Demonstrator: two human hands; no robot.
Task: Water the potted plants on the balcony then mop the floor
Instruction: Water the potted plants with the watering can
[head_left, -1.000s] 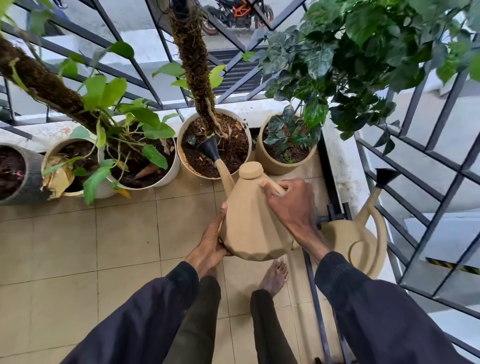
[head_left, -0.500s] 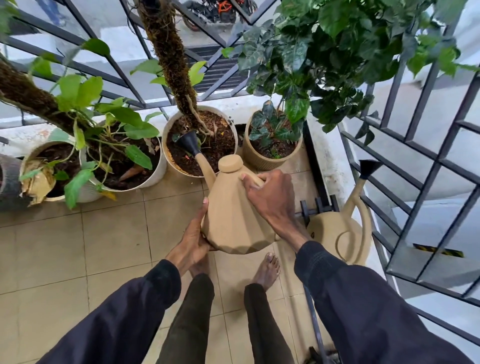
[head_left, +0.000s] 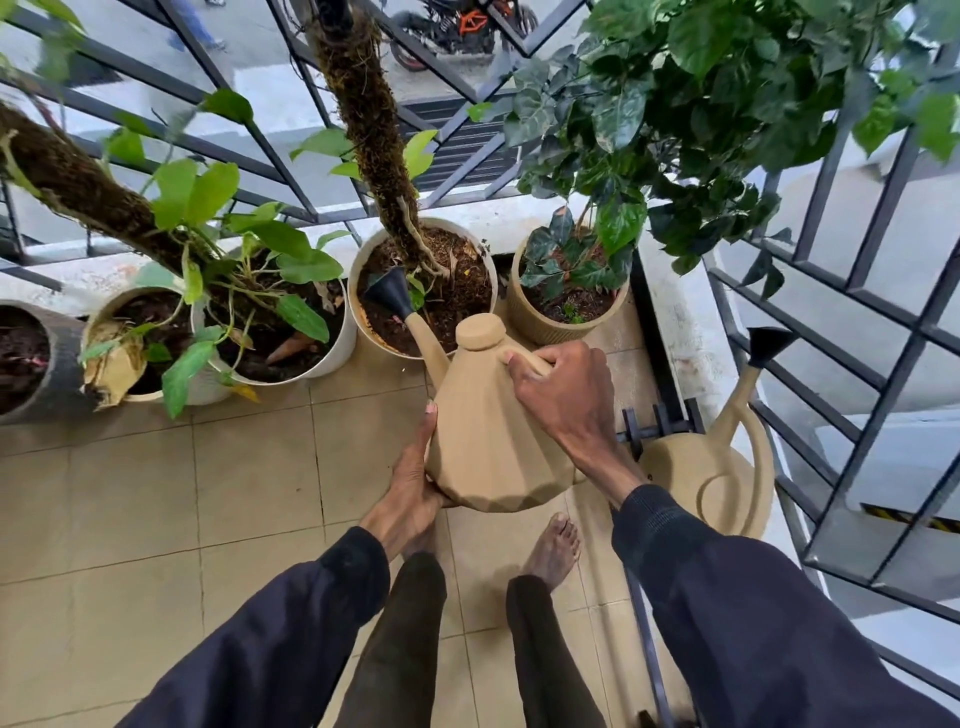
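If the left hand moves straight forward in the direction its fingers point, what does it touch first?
Probably the spout of the watering can that the left hand supports; beyond it stands the white pot with the mossy pole. Depth is unclear, so it might pass under the spout.

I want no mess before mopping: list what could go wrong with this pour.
The watering can has its black rose close to the white pot's rim, so water may run over onto the tiles. Wet tiles near the bare foot could be slippery.
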